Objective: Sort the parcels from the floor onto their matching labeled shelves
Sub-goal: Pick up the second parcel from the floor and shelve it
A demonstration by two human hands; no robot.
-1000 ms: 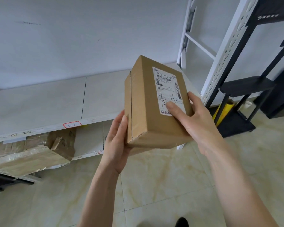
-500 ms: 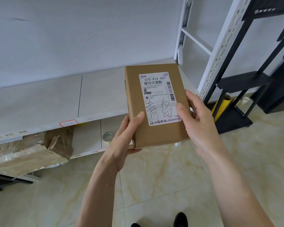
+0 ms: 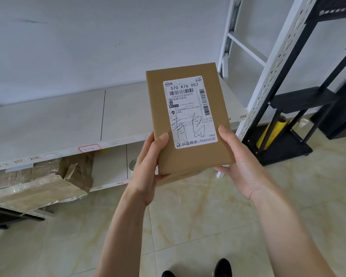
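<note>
A small brown cardboard parcel (image 3: pixel 158 108) is held upright in front of me, its white shipping label (image 3: pixel 189 110) facing the camera with handwritten characters on it. My left hand (image 3: pixel 148 166) grips its lower left corner, thumb on the front face. My right hand (image 3: pixel 240 162) supports the lower right edge from the side and beneath. Behind the parcel runs a low white shelf (image 3: pixel 48 124) with a red-bordered tag (image 3: pixel 89 148) on its front edge reading 1-2.
A battered taped carton (image 3: pixel 38 182) lies on the lower shelf at left, and a tape roll (image 3: pixel 132 164) sits beside it. A white perforated upright (image 3: pixel 268 76) and a black rack (image 3: pixel 300 108) with a yellow roll (image 3: pixel 272 132) stand at right. Beige tiled floor lies below.
The parcel has turned from showing its side edge to showing its labelled face squarely. My right hand slid off the label to the lower right edge, and my left thumb came onto the front.
</note>
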